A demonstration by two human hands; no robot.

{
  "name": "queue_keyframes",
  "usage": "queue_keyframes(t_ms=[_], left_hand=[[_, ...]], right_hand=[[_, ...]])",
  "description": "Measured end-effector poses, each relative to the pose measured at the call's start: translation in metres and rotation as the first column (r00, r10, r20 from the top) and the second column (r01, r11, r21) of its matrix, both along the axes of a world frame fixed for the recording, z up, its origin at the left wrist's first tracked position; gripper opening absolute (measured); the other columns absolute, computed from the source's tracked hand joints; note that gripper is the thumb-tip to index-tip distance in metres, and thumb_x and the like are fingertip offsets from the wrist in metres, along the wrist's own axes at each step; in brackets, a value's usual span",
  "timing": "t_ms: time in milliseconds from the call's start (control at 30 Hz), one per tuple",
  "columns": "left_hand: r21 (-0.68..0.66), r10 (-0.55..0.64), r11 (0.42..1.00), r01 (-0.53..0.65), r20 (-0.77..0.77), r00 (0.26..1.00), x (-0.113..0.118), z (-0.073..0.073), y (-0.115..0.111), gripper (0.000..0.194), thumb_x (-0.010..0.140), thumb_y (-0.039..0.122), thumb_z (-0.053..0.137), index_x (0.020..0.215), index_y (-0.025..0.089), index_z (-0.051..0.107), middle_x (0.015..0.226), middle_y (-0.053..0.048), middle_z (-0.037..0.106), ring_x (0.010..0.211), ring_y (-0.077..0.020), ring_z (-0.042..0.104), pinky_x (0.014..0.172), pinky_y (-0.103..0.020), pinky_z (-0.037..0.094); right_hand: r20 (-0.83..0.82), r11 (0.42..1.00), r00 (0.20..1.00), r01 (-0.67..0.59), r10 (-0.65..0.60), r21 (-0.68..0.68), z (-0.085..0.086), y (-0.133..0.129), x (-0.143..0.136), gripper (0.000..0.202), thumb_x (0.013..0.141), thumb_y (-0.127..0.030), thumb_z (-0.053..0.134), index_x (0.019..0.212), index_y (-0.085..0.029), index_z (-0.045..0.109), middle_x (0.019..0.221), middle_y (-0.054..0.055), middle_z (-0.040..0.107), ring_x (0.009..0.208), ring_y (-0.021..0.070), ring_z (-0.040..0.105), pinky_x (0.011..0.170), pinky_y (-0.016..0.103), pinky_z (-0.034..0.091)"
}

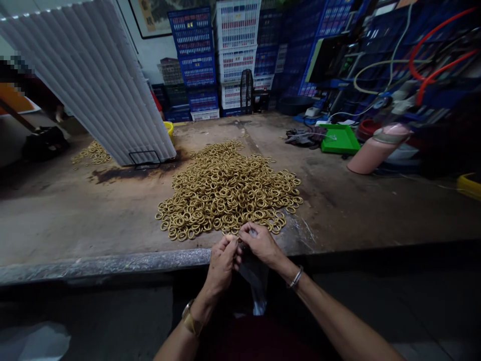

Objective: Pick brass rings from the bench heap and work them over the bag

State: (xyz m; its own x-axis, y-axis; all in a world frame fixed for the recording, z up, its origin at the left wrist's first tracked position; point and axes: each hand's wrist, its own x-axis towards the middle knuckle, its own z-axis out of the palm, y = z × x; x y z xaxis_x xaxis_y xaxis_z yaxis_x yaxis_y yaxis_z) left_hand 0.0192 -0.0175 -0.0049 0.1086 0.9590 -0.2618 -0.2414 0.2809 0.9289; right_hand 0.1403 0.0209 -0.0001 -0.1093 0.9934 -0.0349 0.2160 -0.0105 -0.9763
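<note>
Two hands met at the near edge of a heap of rings

The gold-coloured rings lay in a broad, loose heap on the table, its near fringe just beyond the person's fingers. The left hand and the right hand came close together over the table's front edge, thumbs and fingertips drawn into pinches. A strip of clear plastic hung below them, between the wrists. Whether either pinch was closed on a ring, on the plastic or on nothing could not be told.

Work this fine probably went best with a light pinch, the wrists steady and the fingers over the tabletop — a ring dropped past the edge would likely fall to the floor. Rings so tangled were best taken singly from the fringe.

Much was hard to make out. Something dark sat between the fingertips, too small to name, and the plastic's upper end was lost behind the fingers. Farther out, a ribbed panel hid part of a smaller pile of rings. A pink bottle leaned beside a green tray, with hoses blurring into shadow behind — and both forearms were cut off by the frame.
</note>
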Motion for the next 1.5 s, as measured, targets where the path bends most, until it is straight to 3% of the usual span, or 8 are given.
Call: queue_keyframes(t_ms=[267,433,633,900,1100,1200,1333,1500], left_hand=[[-0.006,0.012,1.0,-0.012,0.094,0.996,0.001,0.001,-0.002,0.029,0.075,0.045,0.054,0.075,0.016,0.048,0.059,0.005,0.047,0.043,-0.0032,0.041,0.038,-0.013,0.027],[0.034,0.035,0.999,-0.037,0.043,0.998,0.001,-0.003,-0.001,0.03,0.076,0.046,0.053,0.071,0.017,0.046,0.059,0.005,0.047,0.042,-0.0032,0.04,0.038,-0.013,0.026],[0.098,0.021,0.995,-0.018,-0.031,0.999,0.0,-0.006,0.0,0.029,0.077,0.046,0.051,0.071,0.017,0.047,0.056,0.006,0.045,0.043,-0.0038,0.039,0.04,-0.014,0.029],[0.028,-0.199,0.979,0.201,-0.062,0.978,-0.003,0.011,-0.028,0.028,0.078,0.045,0.051,0.072,0.017,0.048,0.055,0.004,0.048,0.04,-0.0041,0.038,0.038,-0.014,0.027],[-0.048,-0.303,0.952,0.303,-0.287,0.909,-0.014,-0.036,-0.048,0.031,0.078,0.043,0.047,0.063,0.017,0.048,0.049,0.005,0.042,0.04,-0.0064,0.036,0.041,-0.018,0.029],[0.002,-0.247,0.949,0.315,-0.616,0.748,-0.023,-0.076,-0.05,0.024,0.077,0.034,0.049,0.062,0.015,0.054,0.056,0.0,0.052,0.055,-0.0122,0.049,0.053,-0.022,0.036],[-0.204,-0.307,0.923,0.326,-0.902,0.305,-0.027,-0.112,-0.051,0.022,0.076,0.03,0.049,0.073,0.012,0.061,0.075,-0.013,0.063,0.074,-0.0234,0.059,0.065,-0.03,0.038],[-0.325,-0.391,0.884,0.335,-0.908,0.15,-0.024,-0.125,-0.048,0.029,0.081,0.028,0.04,0.082,0.011,0.063,0.086,-0.018,0.066,0.083,-0.027,0.061,0.069,-0.032,0.039]], right_hand=[[0.188,0.994,0.982,0.009,-0.029,0.107,-0.006,-0.002,0.008,0.018,0.076,-0.028,0.045,0.065,-0.017,0.053,0.057,-0.002,0.053,0.053,0.0098,0.046,0.053,0.02,0.035],[0.516,0.934,0.85,-0.265,0.108,0.241,-0.004,-0.012,0.01,0.013,0.074,-0.017,0.045,0.077,-0.017,0.058,0.065,0.002,0.06,0.059,0.0117,0.051,0.056,0.021,0.032],[0.648,0.927,0.744,-0.34,0.161,0.16,-0.002,-0.015,0.008,0.018,0.067,-0.009,0.045,0.079,-0.017,0.057,0.066,0.003,0.062,0.059,0.0126,0.052,0.054,0.021,0.028],[0.756,0.974,0.652,-0.201,0.052,0.107,-0.008,-0.001,0.019,0.019,0.077,-0.018,0.044,0.09,-0.019,0.058,0.076,0.003,0.064,0.07,0.0136,0.056,0.059,0.022,0.03],[0.759,0.965,0.626,-0.037,-0.18,0.26,-0.008,0.012,0.02,0.018,0.08,-0.025,0.044,0.092,-0.02,0.057,0.075,0.004,0.065,0.07,0.0159,0.058,0.061,0.023,0.031],[0.802,0.971,0.568,-0.018,-0.186,0.238,-0.006,0.019,0.018,0.02,0.081,-0.028,0.046,0.096,-0.02,0.056,0.079,0.005,0.066,0.072,0.0171,0.06,0.061,0.024,0.031],[0.863,0.977,0.476,-0.032,-0.172,0.212,-0.006,0.025,0.012,0.02,0.082,-0.033,0.045,0.093,-0.02,0.055,0.081,0.007,0.066,0.074,0.0203,0.061,0.06,0.027,0.031],[0.877,0.983,0.459,-0.034,-0.145,0.18,-0.01,0.028,0.007,0.015,0.082,-0.027,0.046,0.091,-0.021,0.055,0.081,0.006,0.066,0.075,0.019,0.061,0.061,0.026,0.031]])
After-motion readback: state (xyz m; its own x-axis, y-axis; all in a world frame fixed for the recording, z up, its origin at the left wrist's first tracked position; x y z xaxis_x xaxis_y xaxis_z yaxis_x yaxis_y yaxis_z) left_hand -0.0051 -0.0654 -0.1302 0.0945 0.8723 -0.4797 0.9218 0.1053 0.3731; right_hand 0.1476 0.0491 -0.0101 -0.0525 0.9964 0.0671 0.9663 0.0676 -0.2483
